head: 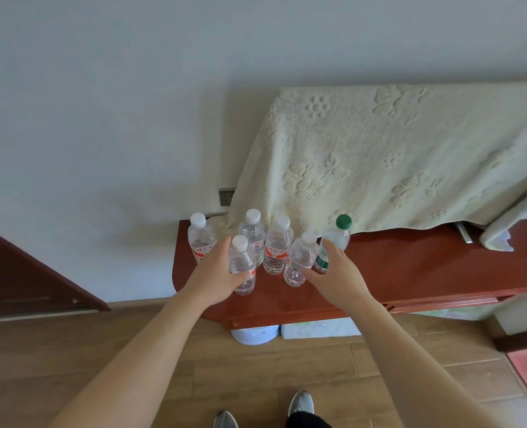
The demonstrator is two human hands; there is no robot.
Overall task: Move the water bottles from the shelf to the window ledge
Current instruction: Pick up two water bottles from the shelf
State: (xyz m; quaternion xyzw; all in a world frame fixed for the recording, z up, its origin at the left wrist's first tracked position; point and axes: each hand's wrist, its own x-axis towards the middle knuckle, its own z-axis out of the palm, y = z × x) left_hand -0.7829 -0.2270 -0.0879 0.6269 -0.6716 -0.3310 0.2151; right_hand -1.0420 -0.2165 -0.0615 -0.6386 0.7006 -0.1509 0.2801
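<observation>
Several clear water bottles stand in a cluster at the left end of the red-brown shelf. Most have white caps; one at the right has a green cap. My left hand wraps the front left bottle, thumb across its front, fingers behind; the bottle stands on the shelf. My right hand curls beside the front right bottle, thumb tip at its lower part, fingers between it and the green-capped bottle, with a gap at the palm. No window ledge is in view.
A cream embossed cloth drapes over something on the shelf right behind the bottles. A dark wooden door is at the left. Below the shelf sit a pale blue tub and a white box on the wood floor. My shoes show at the bottom.
</observation>
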